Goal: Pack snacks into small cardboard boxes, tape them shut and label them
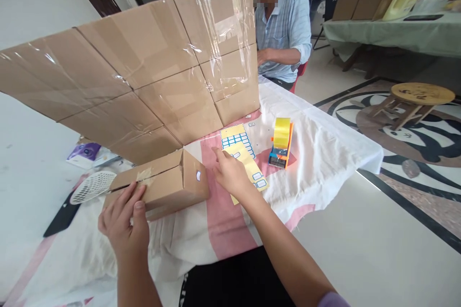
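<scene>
My left hand lies on the top and near edge of a closed cardboard box, fingers stretched flat over it. A strip of tape crosses the box's top seam, and a small white label is on its right end. My right hand hovers at the yellow sticker sheets with blue-outlined labels, just right of the box. Its index finger points forward, apart from the thumb; I see nothing held, though the palm side is hidden. A tape dispenser with a yellow roll stands to the right of the sheets.
A tall wall of stacked, taped cardboard boxes fills the table's far side. At left lie a white mesh fly swatter, a dark flat object and a purple packet. A person sits beyond; a wooden stool stands right.
</scene>
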### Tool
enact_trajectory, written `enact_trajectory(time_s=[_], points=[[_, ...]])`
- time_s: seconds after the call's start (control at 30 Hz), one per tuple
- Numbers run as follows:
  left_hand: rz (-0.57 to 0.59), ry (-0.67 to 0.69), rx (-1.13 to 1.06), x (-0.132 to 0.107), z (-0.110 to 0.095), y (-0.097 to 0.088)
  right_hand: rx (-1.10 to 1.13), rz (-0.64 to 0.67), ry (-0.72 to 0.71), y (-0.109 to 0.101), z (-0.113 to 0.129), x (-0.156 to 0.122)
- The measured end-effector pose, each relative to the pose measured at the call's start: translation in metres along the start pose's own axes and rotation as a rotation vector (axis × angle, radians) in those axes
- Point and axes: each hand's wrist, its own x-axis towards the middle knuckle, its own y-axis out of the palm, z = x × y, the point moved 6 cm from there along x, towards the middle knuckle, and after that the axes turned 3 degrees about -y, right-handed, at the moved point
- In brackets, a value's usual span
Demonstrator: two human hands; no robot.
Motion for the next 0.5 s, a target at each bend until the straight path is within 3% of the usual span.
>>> enact_trajectory(time_s=[0.2,0.37,0.5], points=[[0.014,-0.007,-0.012,-0.002,0.006,-0.001,0.366,0.342,-0.254,0.028,0.002,-0.021],[-0.004,-0.007,-0.117,-0.004,0.011,-0.007,0.417,0.318,-0.348,0.037,0.026,-0.003],[-0.023,0.025,-0.239,-0.008,0.011,-0.012,0.461,0.296,-0.317,0.036,0.047,0.002]])
